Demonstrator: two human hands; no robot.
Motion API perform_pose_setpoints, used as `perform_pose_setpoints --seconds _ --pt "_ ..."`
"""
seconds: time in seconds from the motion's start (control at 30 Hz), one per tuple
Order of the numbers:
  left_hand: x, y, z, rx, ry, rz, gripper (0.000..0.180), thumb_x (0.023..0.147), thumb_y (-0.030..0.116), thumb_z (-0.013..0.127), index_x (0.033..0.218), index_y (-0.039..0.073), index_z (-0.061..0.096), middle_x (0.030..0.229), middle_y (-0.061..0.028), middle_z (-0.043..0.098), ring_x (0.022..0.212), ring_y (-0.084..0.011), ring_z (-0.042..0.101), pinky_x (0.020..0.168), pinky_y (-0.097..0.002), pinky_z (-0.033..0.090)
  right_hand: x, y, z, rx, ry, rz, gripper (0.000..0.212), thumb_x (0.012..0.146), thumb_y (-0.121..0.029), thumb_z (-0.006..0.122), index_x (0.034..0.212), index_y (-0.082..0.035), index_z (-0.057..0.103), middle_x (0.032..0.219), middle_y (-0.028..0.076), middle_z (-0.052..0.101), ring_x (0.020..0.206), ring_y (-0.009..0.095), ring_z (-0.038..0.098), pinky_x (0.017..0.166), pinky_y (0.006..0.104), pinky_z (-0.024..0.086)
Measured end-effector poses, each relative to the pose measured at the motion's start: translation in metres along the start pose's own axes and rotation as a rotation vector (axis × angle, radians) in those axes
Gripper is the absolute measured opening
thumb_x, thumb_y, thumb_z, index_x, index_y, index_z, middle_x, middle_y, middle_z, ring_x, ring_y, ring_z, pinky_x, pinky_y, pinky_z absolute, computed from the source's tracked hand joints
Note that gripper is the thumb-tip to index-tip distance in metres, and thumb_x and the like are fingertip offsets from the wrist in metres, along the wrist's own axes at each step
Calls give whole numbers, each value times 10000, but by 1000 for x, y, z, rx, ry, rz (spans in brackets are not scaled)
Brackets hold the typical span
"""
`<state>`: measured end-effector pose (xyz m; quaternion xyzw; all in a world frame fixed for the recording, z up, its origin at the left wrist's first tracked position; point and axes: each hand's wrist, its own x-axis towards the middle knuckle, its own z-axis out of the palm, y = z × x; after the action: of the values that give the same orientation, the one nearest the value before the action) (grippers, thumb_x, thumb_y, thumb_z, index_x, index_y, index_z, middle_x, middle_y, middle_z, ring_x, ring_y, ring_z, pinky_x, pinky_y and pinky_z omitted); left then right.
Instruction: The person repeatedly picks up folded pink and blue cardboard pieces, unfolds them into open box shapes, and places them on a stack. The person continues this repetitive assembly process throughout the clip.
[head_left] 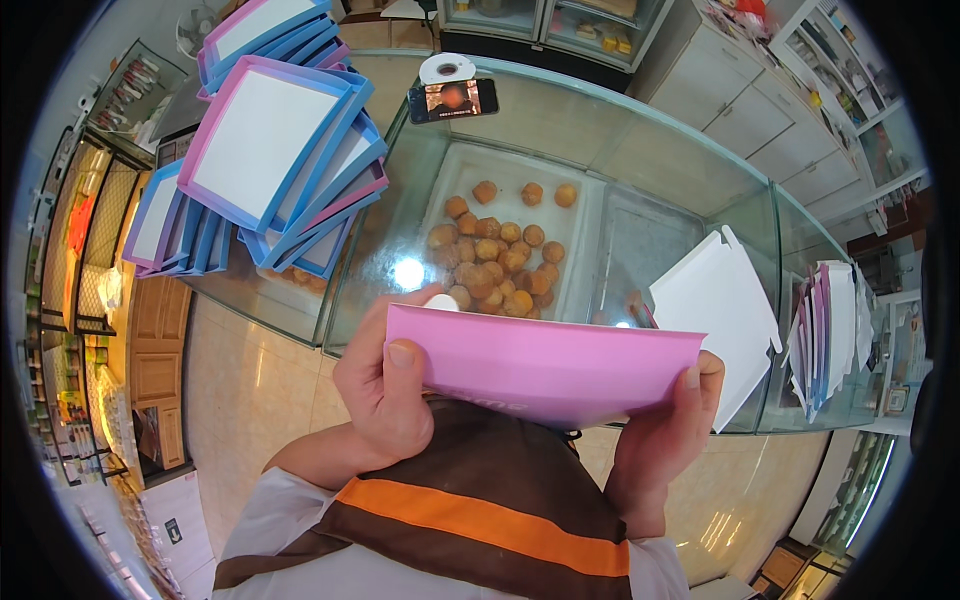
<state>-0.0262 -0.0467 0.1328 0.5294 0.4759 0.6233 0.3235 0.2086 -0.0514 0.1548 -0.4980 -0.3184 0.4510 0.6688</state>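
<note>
Both my hands hold a pink cardboard panel (545, 360) upright in front of my apron, over the near edge of the glass case. My left hand (385, 395) grips its left end, thumb on the pink face and fingers behind. At the other end, my right hand (670, 425) pinches the corner between thumb and fingers. The panel's back side is mostly hidden. Just beyond my right hand, a flat white cardboard sheet (722, 300) with notched edges lies on the glass.
Folded pink and blue box trays (262, 140) with white insides are piled at the left. A phone (455, 101) leans at the far edge. Under the glass, round brown pastries (490, 250) sit in a white tray (578, 250). More flat cardboard sheets (825, 325) stand at the right.
</note>
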Motion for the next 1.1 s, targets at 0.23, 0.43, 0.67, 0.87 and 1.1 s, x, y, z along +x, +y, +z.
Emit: perform_pose_setpoints --seconds 0.23,0.43,0.67,0.87,1.1 --pt "2 7 8 15 -27 -27 554 1101 395 392 1456 -30 415 1194 -87 575 1041 -110 535 926 -276 426 -4 13 -4 -74 78 -78 352 1088 -297 471 1298 -18 516 1130 97 648 1071 166 606 948 319 473" --pt "0 0 23 -145 147 88 295 1078 281 483 1234 30 473 1129 -68 567 972 -94 513 885 -255 414 -1 9 11 -87 118 -68 343 1103 -332 442 1202 -33 579 1078 64 644 1008 135 599 882 274 466" --pt "4 6 5 -211 75 -5 190 1037 233 583 1055 45 580 1026 -57 611 949 -110 546 882 -275 429 -3 2 -9 18 2 19 278 1048 -311 521 989 -47 586 933 38 644 904 122 581 834 286 448" --pt "32 15 -5 -355 -10 2 164 1021 208 610 1032 46 592 1046 -52 644 956 -127 585 901 -288 445 12 -14 2 123 -73 -46 263 1036 -306 507 990 -58 580 964 43 647 942 143 602 879 322 461" --pt "32 9 -2 -443 52 -62 167 1017 196 610 1063 36 601 1045 -49 663 974 -116 608 921 -291 458 31 -14 15 86 -95 -67 226 1021 -237 574 1034 -12 597 1015 87 681 944 132 620 878 290 475"
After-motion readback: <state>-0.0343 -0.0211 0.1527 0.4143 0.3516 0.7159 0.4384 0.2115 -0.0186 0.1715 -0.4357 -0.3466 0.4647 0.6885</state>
